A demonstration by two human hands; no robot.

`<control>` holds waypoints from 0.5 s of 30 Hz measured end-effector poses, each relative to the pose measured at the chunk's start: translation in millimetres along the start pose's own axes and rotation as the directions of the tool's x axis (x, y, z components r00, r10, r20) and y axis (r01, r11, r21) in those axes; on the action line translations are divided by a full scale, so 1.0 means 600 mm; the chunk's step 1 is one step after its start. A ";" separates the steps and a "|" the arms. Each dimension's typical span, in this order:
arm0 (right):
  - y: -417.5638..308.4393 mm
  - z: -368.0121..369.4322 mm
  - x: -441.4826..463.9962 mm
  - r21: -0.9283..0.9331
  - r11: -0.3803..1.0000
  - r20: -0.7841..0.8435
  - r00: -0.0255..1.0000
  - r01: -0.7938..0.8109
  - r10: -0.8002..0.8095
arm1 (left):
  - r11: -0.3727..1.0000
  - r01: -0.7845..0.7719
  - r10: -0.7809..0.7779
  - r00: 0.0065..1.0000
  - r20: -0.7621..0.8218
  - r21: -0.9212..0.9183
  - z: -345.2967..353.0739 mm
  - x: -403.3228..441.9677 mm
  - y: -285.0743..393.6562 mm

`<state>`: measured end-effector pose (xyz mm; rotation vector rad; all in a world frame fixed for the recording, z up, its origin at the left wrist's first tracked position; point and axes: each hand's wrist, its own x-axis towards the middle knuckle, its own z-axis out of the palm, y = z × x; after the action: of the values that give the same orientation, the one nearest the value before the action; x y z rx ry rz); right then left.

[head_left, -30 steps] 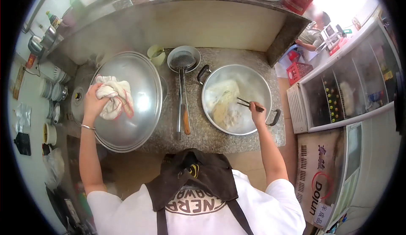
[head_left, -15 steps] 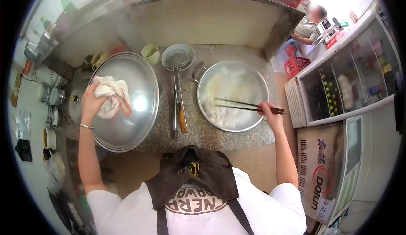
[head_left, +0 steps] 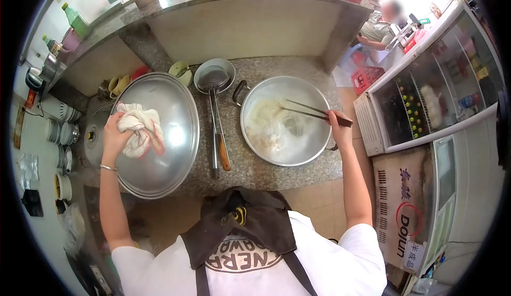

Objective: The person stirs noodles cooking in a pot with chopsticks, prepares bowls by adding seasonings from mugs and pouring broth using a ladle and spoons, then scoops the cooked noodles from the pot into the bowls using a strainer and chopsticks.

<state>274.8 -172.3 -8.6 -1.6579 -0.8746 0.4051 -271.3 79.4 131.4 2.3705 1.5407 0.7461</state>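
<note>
A bunched white cloth with red edging (head_left: 141,131) is gripped in my left hand (head_left: 114,134), against the big domed metal lid (head_left: 165,168). The lid stands tilted on the counter's left side. My right hand (head_left: 340,127) is closed around a pair of dark chopsticks (head_left: 308,111). Their tips reach over the wide metal pan (head_left: 242,128), above cloudy water with pale noodle-like food (head_left: 266,109). Steam blurs part of the pan's contents.
Between lid and pan lie a skimmer (head_left: 215,79) resting on a white bowl (head_left: 201,83) and a wooden-handled tool (head_left: 222,152). A glass-door fridge (head_left: 426,99) stands right. A person (head_left: 380,27) sits beyond it. Stacked dishes (head_left: 64,131) are at left.
The chopsticks have swung toward the far side of the pan, with my right hand slightly higher. The steam over the pan has thinned. My left hand still holds the cloth at the lid.
</note>
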 end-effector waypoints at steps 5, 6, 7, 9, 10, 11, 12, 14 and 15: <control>0.105 0.017 -0.021 -0.280 0.960 -0.052 0.998 0.018 -0.034 | 1.000 0.025 -0.025 0.999 0.025 0.011 -0.001 -0.008 0.008; 0.123 0.023 -0.035 -0.289 0.957 -0.057 0.998 -0.032 0.016 | 1.000 0.028 -0.028 0.999 0.023 0.008 0.001 -0.010 0.006; 0.152 0.029 -0.044 -0.262 0.963 -0.056 0.997 -0.066 0.053 | 0.999 0.033 -0.033 0.999 0.029 0.009 0.001 -0.013 0.004; 0.190 0.038 -0.072 -0.090 0.979 -0.015 0.983 -0.182 0.181 | 1.000 0.019 -0.019 1.000 0.015 0.003 0.001 -0.016 -0.003; 0.201 0.043 -0.086 0.018 0.967 0.014 0.967 -0.255 0.255 | 1.000 0.025 -0.025 1.000 0.016 0.004 0.002 -0.017 -0.004; 0.211 0.042 -0.094 0.027 0.946 0.068 0.945 -0.324 0.321 | 0.999 0.038 -0.039 0.999 0.013 0.014 0.001 -0.018 -0.005; 0.206 0.042 -0.100 0.027 0.946 0.071 0.945 -0.323 0.321 | 0.998 0.050 -0.050 0.999 0.010 0.023 0.000 -0.018 -0.006; 0.174 0.034 -0.110 0.260 0.815 0.105 0.854 -0.518 0.510 | 0.997 0.057 -0.058 0.998 0.029 0.044 -0.003 -0.019 -0.005; 0.157 0.023 -0.110 0.339 0.767 0.090 0.831 -0.544 0.549 | 0.996 0.060 -0.063 0.997 0.048 0.062 -0.002 -0.016 -0.003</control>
<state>252.9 -216.5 -113.7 -1.5478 -0.2533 0.8995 -276.5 71.5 128.6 2.3532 1.6299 0.6301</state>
